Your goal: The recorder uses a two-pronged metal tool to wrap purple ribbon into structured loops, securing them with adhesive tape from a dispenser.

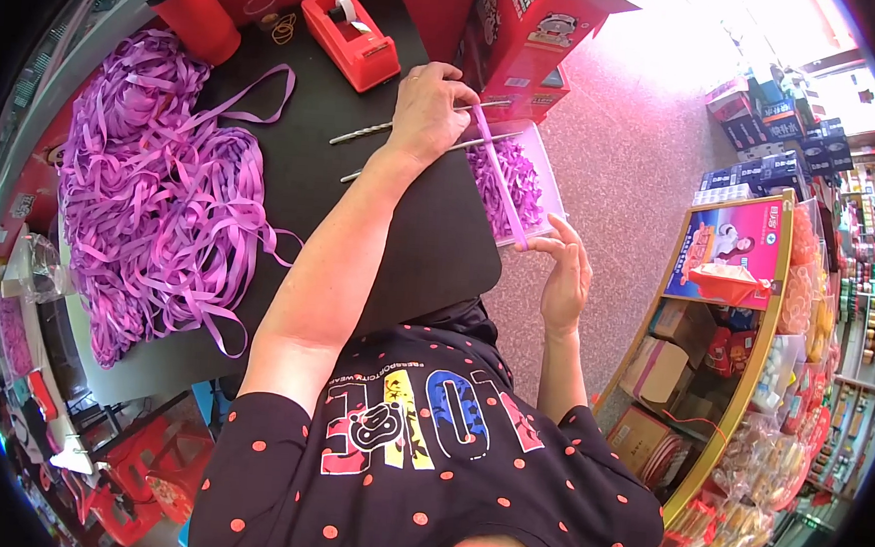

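A purple ribbon strip [499, 182] is stretched tight between my two hands. My left hand [428, 107] pinches its far end over the black table [361, 209], next to two thin metal rods [364, 133]. My right hand [564, 271] grips the near end just past the table's edge. Under the strip sits a clear plastic box [551, 180] with several cut purple ribbon pieces inside. A big loose heap of purple ribbon [162, 186] covers the left part of the table.
A red tape dispenser [352, 34], a red cup [195, 10] and a rubber band [284, 28] stand at the table's far side. A red carton [533, 29] is behind the box. Shop shelves [745, 322] with packaged goods stand to the right, across a speckled floor.
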### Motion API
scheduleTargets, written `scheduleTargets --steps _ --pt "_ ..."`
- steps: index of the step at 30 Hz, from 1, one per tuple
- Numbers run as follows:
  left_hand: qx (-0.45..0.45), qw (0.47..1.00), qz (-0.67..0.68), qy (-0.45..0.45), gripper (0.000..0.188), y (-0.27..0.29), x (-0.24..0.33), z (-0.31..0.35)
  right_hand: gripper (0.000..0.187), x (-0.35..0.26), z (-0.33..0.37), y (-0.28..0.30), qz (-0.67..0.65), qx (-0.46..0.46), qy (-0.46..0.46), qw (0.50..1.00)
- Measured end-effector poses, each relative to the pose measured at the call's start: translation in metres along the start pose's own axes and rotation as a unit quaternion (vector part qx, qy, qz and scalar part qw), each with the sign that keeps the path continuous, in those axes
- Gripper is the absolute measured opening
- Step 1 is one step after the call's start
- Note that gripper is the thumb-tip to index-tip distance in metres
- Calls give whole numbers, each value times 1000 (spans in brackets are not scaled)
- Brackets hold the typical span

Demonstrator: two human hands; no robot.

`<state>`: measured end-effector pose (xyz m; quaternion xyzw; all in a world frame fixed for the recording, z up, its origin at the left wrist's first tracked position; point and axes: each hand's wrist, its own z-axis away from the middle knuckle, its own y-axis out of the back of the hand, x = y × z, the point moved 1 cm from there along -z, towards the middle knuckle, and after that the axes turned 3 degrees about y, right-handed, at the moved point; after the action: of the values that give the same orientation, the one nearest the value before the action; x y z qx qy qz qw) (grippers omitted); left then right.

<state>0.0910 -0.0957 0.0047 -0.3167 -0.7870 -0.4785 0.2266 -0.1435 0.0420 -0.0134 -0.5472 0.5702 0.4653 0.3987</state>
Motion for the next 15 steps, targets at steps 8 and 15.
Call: scheduleTargets --steps 8,15 --pt "-12 1000 -10 15 21 0 -1 1 52 -58 -80 -15 -122 -78 118 982" --pt "-4 999 -23 24 15 1 -4 1 52 -44 -208 -73 -139 -185 112 966"
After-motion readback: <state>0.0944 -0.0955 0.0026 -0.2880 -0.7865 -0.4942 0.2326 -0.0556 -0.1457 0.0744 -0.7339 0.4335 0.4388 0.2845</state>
